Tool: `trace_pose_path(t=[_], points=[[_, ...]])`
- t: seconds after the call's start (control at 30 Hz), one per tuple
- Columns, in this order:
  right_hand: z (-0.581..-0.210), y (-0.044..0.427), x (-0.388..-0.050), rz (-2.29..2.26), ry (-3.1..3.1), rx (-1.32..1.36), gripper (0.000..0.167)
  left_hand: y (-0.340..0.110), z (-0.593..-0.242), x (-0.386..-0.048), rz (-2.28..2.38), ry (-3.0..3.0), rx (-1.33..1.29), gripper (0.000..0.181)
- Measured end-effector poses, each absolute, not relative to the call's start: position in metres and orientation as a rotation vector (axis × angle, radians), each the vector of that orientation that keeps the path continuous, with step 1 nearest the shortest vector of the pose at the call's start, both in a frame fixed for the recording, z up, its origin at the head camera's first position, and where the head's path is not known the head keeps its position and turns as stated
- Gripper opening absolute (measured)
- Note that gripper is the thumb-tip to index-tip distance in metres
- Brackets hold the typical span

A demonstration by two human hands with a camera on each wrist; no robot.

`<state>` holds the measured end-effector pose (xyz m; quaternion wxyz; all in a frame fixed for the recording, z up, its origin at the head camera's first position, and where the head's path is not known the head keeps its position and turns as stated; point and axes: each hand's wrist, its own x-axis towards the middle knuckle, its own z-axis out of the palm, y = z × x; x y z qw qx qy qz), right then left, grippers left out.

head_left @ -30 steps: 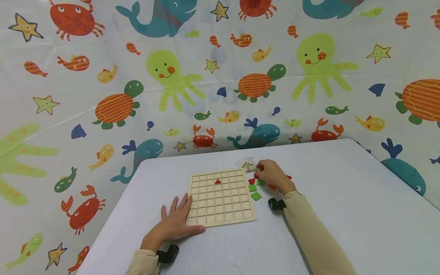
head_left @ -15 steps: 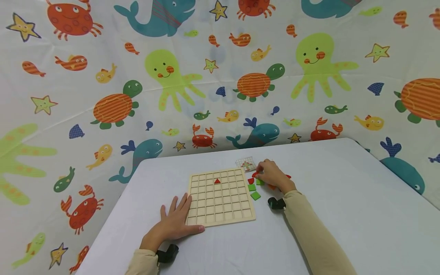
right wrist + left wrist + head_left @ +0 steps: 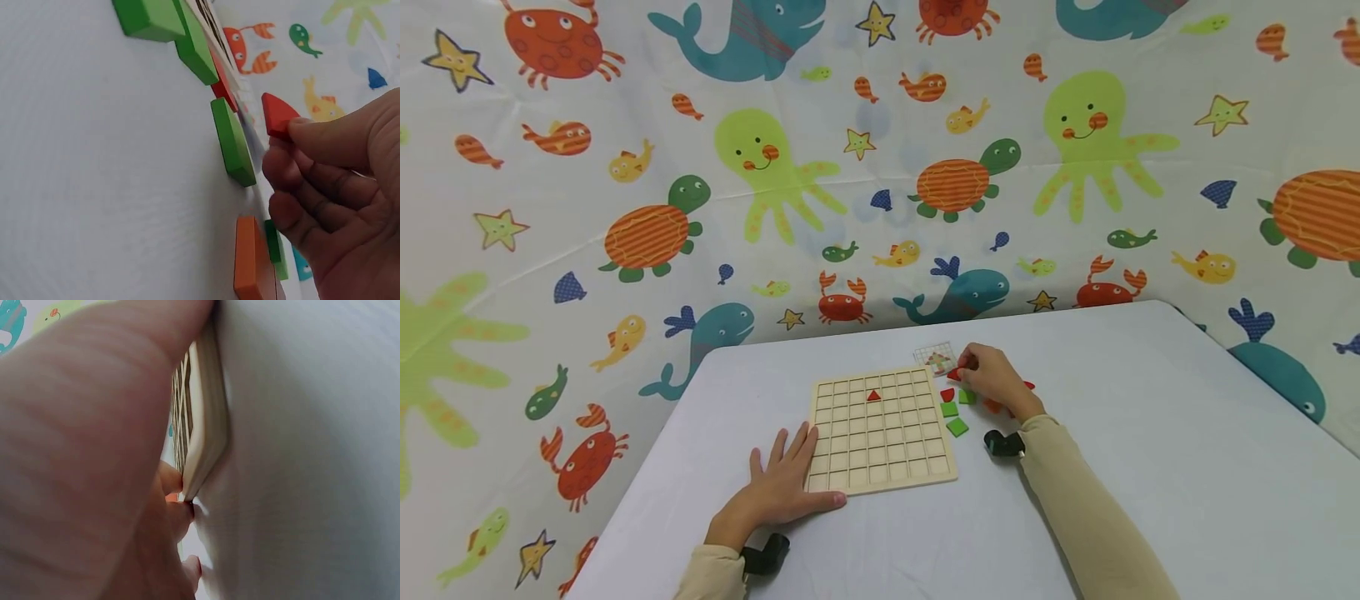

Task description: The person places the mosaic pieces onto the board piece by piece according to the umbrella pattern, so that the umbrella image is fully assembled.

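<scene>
Left hand point(image 3: 778, 487): fingers spread wide, at the near left corner of the grid board point(image 3: 880, 429), thumb along the board's near edge. Right hand point(image 3: 996, 379): narrow, thumb and fingers pinching a red piece point(image 3: 278, 115) with one curved side; the piece is just off the board's far right corner. On the board, one red triangle point(image 3: 874, 396) lies in a cell toward the far edge. Just right of the board: a second red piece point(image 3: 947, 395) and green squares point(image 3: 950, 409). Farther right, partly hidden by the right hand, are orange pieces point(image 3: 992, 407). A picture card point(image 3: 936, 357) lies just beyond the board's far right corner. Worktop point(image 3: 1112, 467) white under the board; beyond the board hangs a sea-animal cloth point(image 3: 880, 200).
</scene>
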<state>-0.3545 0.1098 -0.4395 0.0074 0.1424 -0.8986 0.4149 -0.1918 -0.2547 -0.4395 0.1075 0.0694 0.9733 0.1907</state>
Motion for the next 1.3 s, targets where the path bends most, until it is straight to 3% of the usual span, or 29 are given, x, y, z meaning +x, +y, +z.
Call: trace_pose_path(t=[0.47,0.97,1.3], points=[[-0.434,0.085,-0.353,1.659,-2.648,0.543,0.007,-0.256,-0.439,-0.191,0.573,2.857,0.192,0.129],[-0.425,0.026,-0.348,1.598,-2.609,0.946,0.004,-0.255,-0.44,-0.191,0.568,2.865,0.206,0.128],[-0.417,-0.011,-0.337,1.644,-2.611,0.979,0.005,-0.256,-0.439,-0.192,0.562,2.862,0.203,0.128]])
